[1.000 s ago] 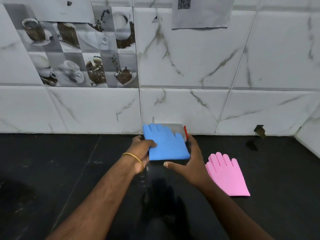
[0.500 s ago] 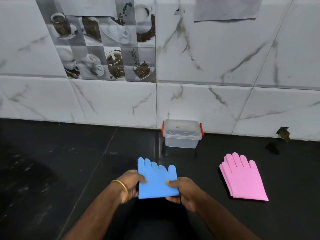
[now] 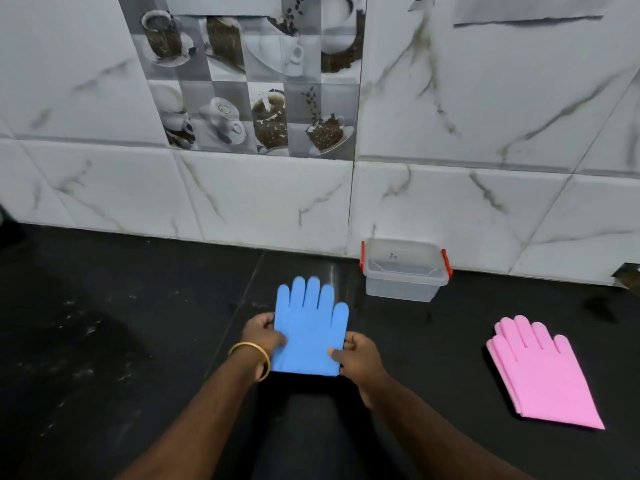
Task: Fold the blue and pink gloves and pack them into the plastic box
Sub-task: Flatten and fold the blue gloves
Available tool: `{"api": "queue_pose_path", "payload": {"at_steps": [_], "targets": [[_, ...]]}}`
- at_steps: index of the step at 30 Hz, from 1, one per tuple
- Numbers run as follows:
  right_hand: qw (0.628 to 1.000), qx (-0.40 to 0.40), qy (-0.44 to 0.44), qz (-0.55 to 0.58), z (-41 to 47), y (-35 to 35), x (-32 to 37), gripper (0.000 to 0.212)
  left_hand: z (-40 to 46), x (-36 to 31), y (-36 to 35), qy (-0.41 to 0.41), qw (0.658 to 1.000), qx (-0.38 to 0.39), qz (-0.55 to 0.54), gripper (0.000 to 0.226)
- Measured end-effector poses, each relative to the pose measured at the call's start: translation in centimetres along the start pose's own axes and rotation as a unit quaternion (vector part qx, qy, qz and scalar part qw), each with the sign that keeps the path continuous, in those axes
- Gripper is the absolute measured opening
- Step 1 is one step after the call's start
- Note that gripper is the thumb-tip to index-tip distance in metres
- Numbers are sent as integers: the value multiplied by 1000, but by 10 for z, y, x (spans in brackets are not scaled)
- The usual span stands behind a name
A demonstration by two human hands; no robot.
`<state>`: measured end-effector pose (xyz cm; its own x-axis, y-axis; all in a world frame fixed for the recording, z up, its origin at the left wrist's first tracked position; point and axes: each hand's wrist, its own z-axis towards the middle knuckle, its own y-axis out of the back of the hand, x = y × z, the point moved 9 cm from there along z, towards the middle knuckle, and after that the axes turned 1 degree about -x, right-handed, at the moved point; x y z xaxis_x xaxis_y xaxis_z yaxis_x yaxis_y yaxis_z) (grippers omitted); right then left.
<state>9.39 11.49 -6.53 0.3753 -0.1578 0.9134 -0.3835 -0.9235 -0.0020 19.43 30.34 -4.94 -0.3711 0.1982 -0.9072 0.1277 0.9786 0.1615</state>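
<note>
**Ana:** While both hands pinched the cuff end, the blue gloves [image 3: 309, 332] lay flat on the black tabletop [image 3: 138, 341], fingers pointing toward the wall. Left hand [image 3: 265, 336] had a closed grip on the left edge, thumb on top. Right hand [image 3: 353, 358] was closed on the lower right corner the same way.

**Raj:** And nothing was folded yet, by my reading. That looked like a stack, not one glove, though I couldn't count the layers. The worry was plain: the material looked smooth and floppy, so a fold made from the cuff could let the top layer slide off the one beneath.

**Ana:** Agreed. The grip sat only at the near end. The glove fingers at the far end were loose, so they could splay or flop sideways as the fold went over.

**Raj:** Then there was the box [image 3: 404, 271]. It stood against the wall tiles, beyond and to the right of the blue gloves, lid off, red clips at both ends. It appeared small against the gloves, so a loose fold might spring open and ride over the rim.

**Ana:** The pink gloves [image 3: 543, 372] waited well apart on the right, untouched. Both pairs had to share that box, so a bulky blue bundle could leave too little room.
</note>
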Motion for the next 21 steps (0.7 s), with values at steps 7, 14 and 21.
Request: {"api": "queue_pose_path", "payload": {"at_steps": [7, 14, 21], "targets": [[992, -43, -18, -116, 16, 8, -24, 19, 14, 26, -6, 23, 994, -5, 110, 53], [992, -53, -11, -112, 16, 22, -25, 32, 11, 25, -9, 17, 985, -17, 172, 43], [987, -107, -11, -120, 10, 80, -20, 40, 2, -18, -29, -108, 907, -96, 395, 61]]}}
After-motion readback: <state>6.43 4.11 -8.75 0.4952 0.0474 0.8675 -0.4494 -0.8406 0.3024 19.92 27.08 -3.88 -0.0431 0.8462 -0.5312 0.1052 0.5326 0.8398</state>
